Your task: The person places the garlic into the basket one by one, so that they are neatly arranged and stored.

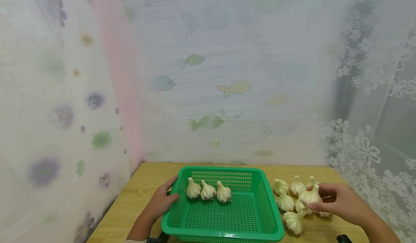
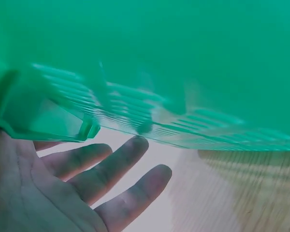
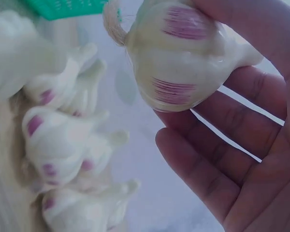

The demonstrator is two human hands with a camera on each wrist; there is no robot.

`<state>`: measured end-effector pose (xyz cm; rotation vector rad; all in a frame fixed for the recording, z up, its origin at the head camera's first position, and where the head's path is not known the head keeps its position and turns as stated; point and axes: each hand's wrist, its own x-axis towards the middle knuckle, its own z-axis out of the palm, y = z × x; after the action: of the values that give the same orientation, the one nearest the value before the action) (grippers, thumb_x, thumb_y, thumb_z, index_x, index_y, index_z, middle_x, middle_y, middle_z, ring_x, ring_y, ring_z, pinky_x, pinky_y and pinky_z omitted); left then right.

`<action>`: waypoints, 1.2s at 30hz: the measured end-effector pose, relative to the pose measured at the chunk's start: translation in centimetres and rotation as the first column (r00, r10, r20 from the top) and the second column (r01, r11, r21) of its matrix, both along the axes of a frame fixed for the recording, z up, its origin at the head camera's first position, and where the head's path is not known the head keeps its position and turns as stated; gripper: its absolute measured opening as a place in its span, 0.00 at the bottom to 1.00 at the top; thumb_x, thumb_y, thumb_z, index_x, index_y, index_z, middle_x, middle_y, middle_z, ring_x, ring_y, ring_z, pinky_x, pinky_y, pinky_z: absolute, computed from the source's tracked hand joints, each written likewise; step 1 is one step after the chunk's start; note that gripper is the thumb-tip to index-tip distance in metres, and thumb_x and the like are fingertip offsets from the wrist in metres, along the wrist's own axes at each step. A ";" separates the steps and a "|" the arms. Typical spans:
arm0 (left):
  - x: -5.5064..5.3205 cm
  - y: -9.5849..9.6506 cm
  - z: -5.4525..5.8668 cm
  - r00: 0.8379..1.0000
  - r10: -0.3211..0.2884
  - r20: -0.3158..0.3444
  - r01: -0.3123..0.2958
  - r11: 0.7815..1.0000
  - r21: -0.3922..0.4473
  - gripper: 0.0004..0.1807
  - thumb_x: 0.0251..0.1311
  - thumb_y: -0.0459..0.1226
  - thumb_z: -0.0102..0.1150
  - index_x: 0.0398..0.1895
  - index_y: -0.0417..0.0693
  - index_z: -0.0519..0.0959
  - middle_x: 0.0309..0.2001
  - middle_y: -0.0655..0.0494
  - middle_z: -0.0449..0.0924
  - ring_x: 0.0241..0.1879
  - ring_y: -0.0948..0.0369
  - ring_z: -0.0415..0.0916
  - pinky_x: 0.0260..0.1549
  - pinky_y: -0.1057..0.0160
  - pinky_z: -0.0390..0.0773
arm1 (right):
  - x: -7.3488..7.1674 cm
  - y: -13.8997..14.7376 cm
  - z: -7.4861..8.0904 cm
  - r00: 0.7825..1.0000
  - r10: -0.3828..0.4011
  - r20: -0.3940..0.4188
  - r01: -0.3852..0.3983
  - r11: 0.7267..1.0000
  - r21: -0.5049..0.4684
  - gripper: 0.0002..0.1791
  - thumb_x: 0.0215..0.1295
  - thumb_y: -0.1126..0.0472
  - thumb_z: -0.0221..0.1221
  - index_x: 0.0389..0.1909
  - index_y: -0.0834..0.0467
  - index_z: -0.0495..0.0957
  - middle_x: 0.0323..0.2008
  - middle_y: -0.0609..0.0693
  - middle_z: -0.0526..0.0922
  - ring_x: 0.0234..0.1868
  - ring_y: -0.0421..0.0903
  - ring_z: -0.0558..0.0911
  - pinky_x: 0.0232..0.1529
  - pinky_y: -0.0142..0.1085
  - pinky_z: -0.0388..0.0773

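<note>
Pinching a garlic bulb [image 1: 310,196] between thumb and fingers, your right hand [image 1: 341,203] has it just above the loose pile [image 1: 286,201] to the right of the green basket [image 1: 276,203]. Your left hand [image 1: 162,199] holds the basket's left side, thumb lapping over the rim and fingers outside; how firmly, you cannot tell from these views. The likeliest slip is at the right hand: the bulb looks smooth and rounded, and with the lower fingers spread away from it, a loose pinch could let it roll out onto the others. A low sideways sweep might also knock the front bulb [image 1: 294,221], which sits so near the basket's right wall that touching or apart is hard to judge. That same wall could catch the held bulb if you cross without enough height, and a bump there might skid the basket should your left hold be light. Inside, three bulbs [image 1: 207,191] stand in a row toward the far left, so the right half and the front of the floor offer open room. On your right, the lace-patterned curtain [image 1: 367,152] hangs close beyond the table [image 1: 130,199], leaving less elbow space that way.
</note>
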<state>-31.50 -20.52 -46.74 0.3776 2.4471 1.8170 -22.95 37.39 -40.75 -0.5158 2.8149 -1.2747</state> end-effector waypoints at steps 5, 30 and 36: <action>0.0 -0.3 0.8 1.000 -0.012 -0.005 0.012 1.000 -0.008 0.43 0.65 0.31 0.55 0.83 0.44 0.54 0.80 0.35 0.54 0.64 0.37 0.75 0.38 0.50 0.84 | -0.7 -1.6 1.2 0.998 0.019 -0.065 -0.018 1.000 0.016 0.12 0.69 0.53 0.67 0.39 0.59 0.81 0.47 0.53 0.86 0.43 0.38 0.88 0.39 0.37 0.85; 0.2 0.3 0.6 0.998 0.016 -0.061 -0.020 0.998 -0.052 0.42 0.64 0.29 0.54 0.83 0.41 0.55 0.67 0.26 0.72 0.52 0.42 0.84 0.33 0.54 0.83 | -5.5 -9.6 2.2 0.990 0.075 -0.123 -0.074 0.997 0.009 0.28 0.63 0.47 0.71 0.61 0.55 0.81 0.49 0.54 0.86 0.46 0.51 0.88 0.39 0.35 0.85; 0.0 0.4 0.1 0.997 0.008 -0.074 -0.012 0.999 -0.051 0.42 0.64 0.29 0.52 0.83 0.41 0.54 0.67 0.27 0.72 0.49 0.46 0.85 0.31 0.55 0.82 | -7.4 -12.2 2.0 0.989 0.070 -0.129 -0.072 0.997 -0.005 0.30 0.61 0.47 0.72 0.61 0.56 0.82 0.49 0.52 0.87 0.48 0.51 0.87 0.39 0.35 0.85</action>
<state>-31.45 -20.16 -46.62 0.4374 2.5430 1.7709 -30.32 25.20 -38.80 -0.7170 2.8643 -1.2875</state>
